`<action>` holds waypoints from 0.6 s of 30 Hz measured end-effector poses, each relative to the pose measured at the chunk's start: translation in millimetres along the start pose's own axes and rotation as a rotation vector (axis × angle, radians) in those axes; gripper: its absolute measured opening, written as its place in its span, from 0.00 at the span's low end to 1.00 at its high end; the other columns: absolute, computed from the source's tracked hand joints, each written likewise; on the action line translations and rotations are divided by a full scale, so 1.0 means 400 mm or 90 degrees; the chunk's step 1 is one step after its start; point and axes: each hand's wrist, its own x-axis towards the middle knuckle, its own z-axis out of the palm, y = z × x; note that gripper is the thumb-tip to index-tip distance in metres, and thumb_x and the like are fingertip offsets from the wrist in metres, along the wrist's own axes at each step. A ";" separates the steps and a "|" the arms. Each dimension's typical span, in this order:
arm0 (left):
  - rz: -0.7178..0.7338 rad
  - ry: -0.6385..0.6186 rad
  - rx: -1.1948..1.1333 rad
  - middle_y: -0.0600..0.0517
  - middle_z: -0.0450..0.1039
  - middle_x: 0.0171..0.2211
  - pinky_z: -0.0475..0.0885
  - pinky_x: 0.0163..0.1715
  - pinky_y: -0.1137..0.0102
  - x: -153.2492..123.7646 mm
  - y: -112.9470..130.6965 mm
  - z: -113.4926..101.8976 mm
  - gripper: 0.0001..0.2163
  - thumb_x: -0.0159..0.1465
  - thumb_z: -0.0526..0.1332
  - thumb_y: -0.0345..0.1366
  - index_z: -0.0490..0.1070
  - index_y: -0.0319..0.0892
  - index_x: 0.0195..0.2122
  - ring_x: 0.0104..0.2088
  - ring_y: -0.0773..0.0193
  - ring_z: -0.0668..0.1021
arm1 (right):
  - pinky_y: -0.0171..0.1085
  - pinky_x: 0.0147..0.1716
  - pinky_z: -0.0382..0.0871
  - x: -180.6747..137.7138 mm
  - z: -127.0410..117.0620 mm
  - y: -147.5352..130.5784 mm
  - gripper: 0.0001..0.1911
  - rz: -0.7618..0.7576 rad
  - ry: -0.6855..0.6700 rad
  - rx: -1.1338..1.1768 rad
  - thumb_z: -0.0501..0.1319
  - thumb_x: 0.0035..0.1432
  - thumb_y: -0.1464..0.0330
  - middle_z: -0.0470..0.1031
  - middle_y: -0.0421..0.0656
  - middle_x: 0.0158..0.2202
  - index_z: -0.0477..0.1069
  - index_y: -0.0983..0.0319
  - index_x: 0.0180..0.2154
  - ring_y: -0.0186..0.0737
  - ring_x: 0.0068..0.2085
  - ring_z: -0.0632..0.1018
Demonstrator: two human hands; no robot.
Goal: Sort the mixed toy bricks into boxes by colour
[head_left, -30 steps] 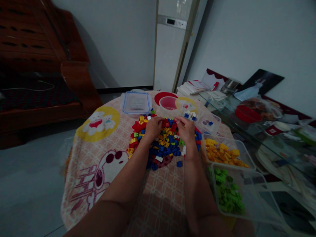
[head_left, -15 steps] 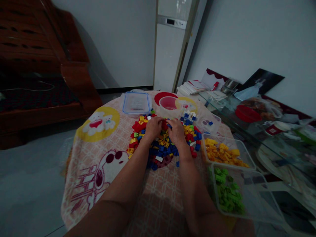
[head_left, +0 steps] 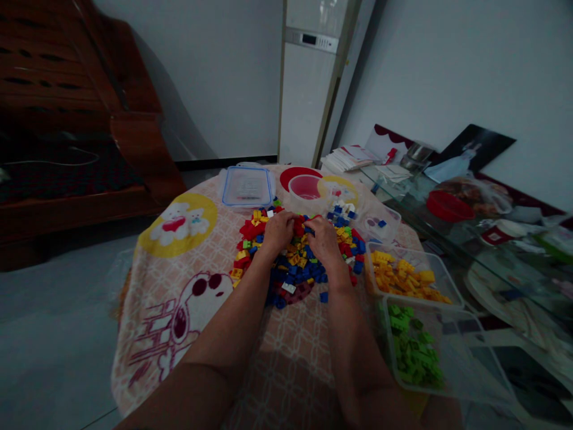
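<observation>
A heap of small red, yellow, blue, green and white toy bricks [head_left: 290, 260] lies in the middle of a cartoon-print cloth [head_left: 179, 286] on a round table. Both my hands rest on top of the heap. My left hand [head_left: 277, 230] is curled, knuckles up, its fingertips buried among red bricks at the far side. My right hand [head_left: 323, 239] lies close beside it, fingers bent down into the pile. What either hand grips is hidden by the fingers.
At the right stand clear tubs: one of yellow bricks [head_left: 403, 278], one of green bricks [head_left: 414, 352], a small one with blue bricks [head_left: 380, 222]. Behind the heap are a red-tinted cup [head_left: 305, 190] and a blue-rimmed lid [head_left: 248, 186]. A cluttered glass table [head_left: 483, 239] is further right.
My right hand has slid left from the heap's right edge to beside my left hand, uncovering bricks on the right. My left hand has stayed put.
</observation>
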 end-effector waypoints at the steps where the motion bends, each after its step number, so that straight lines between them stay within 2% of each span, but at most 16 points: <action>1: -0.001 -0.001 0.000 0.47 0.81 0.51 0.72 0.58 0.61 0.000 0.000 0.000 0.18 0.67 0.53 0.28 0.80 0.43 0.50 0.54 0.55 0.79 | 0.45 0.55 0.68 -0.001 0.000 -0.002 0.19 0.003 -0.002 -0.005 0.59 0.55 0.80 0.80 0.52 0.45 0.80 0.63 0.45 0.49 0.50 0.77; 5: -0.002 0.003 -0.003 0.47 0.81 0.51 0.72 0.58 0.61 -0.001 0.001 0.001 0.18 0.67 0.53 0.28 0.80 0.43 0.49 0.53 0.55 0.80 | 0.45 0.55 0.69 0.000 -0.004 -0.008 0.17 0.026 0.031 0.018 0.59 0.58 0.77 0.80 0.52 0.45 0.80 0.64 0.45 0.50 0.50 0.78; 10: -0.004 0.001 0.005 0.47 0.81 0.51 0.73 0.58 0.61 -0.002 0.003 -0.001 0.18 0.67 0.54 0.28 0.81 0.43 0.50 0.53 0.54 0.80 | 0.43 0.51 0.73 0.001 -0.028 0.004 0.13 0.039 0.156 0.180 0.61 0.55 0.74 0.83 0.47 0.42 0.82 0.61 0.40 0.47 0.45 0.80; 13: -0.003 -0.005 0.006 0.46 0.81 0.52 0.72 0.59 0.61 -0.001 0.002 -0.001 0.18 0.67 0.54 0.28 0.80 0.42 0.51 0.55 0.54 0.79 | 0.40 0.44 0.75 -0.003 -0.040 0.020 0.12 0.105 0.204 0.279 0.63 0.52 0.70 0.84 0.45 0.38 0.82 0.61 0.38 0.43 0.38 0.81; 18: -0.002 0.001 0.000 0.47 0.81 0.52 0.73 0.59 0.60 0.001 -0.002 0.003 0.18 0.67 0.54 0.27 0.81 0.42 0.50 0.54 0.55 0.80 | 0.39 0.33 0.77 -0.011 -0.046 0.050 0.14 0.235 0.262 0.462 0.66 0.48 0.63 0.82 0.44 0.29 0.82 0.64 0.35 0.43 0.31 0.80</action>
